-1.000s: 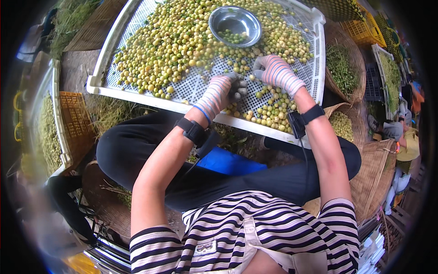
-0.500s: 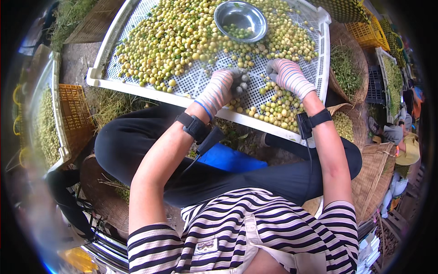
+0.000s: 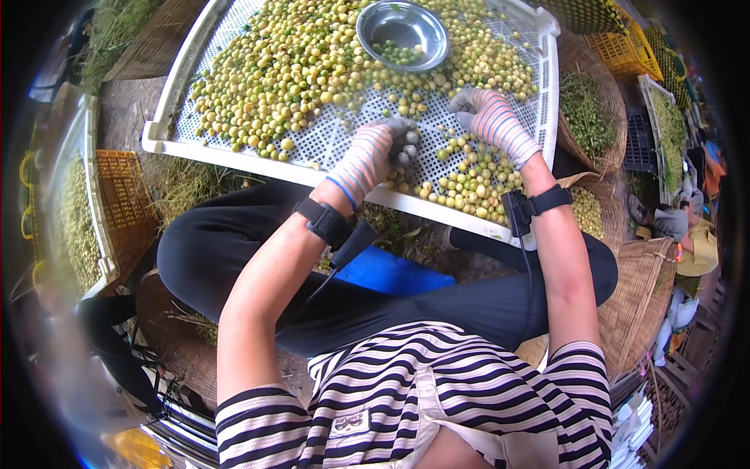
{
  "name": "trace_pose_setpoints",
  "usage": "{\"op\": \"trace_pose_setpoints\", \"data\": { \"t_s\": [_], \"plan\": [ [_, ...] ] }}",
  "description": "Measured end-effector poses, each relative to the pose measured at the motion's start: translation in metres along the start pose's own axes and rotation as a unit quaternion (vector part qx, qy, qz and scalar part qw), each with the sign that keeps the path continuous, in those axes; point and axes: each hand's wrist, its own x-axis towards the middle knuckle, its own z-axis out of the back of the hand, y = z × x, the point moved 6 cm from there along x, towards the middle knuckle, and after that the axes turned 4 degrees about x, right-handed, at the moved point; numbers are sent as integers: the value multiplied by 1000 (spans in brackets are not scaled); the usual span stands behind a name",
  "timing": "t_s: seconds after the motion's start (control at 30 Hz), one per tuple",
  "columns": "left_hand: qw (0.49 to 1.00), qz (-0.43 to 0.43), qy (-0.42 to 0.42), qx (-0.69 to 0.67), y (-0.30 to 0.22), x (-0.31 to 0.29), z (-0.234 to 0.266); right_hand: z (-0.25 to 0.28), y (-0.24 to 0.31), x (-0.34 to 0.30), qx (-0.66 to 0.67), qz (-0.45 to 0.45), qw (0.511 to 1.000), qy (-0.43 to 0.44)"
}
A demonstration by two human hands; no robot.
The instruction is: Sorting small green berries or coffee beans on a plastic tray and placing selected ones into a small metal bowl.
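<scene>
A white mesh tray (image 3: pixel 226 162) holds many small round yellow-green fruits (image 3: pixel 289 78). Both of my hands wear striped gloves with grey fingers. My left hand (image 3: pixel 383 148) is over the tray's near side, its fingers curled inward; what they hold, if anything, is hidden. My right hand (image 3: pixel 491 121) hovers just right of it, with bent fingers drawn together above the mesh; I cannot see whether a fruit is between them. Below that hand lies a smaller pile of fruits (image 3: pixel 476 184). Beyond both hands, a metal bowl (image 3: pixel 402 35) containing some greener fruits rests on the tray.
To the left, an orange crate (image 3: pixel 125 195) stands beneath another tray of fruits (image 3: pixel 78 227). Woven baskets (image 3: pixel 637 313) are at my right, one with green stems (image 3: pixel 586 117). A blue sheet (image 3: pixel 391 271) lies beyond my crossed legs. Another person (image 3: pixel 695 242) sits far right.
My right hand has lifted slightly away from the smaller pile. My left hand has stayed nearly in place, its fingers still curled. The whole view has shifted a little.
</scene>
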Motion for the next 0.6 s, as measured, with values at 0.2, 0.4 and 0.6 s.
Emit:
{"op": "trace_pose_setpoints", "data": {
  "t_s": [0.2,0.4,0.6],
  "plan": [
    [1000,5,9,-13,0,-1,-2,17,11,-9,68,-35,997,1],
    [1000,1,-1,4,2,2,-2,11,14,-22,-321,9,945,62],
    [999,-9,-6,31,4,1,-6,14,12,-35,-218,-31,975,35]
  ]
}}
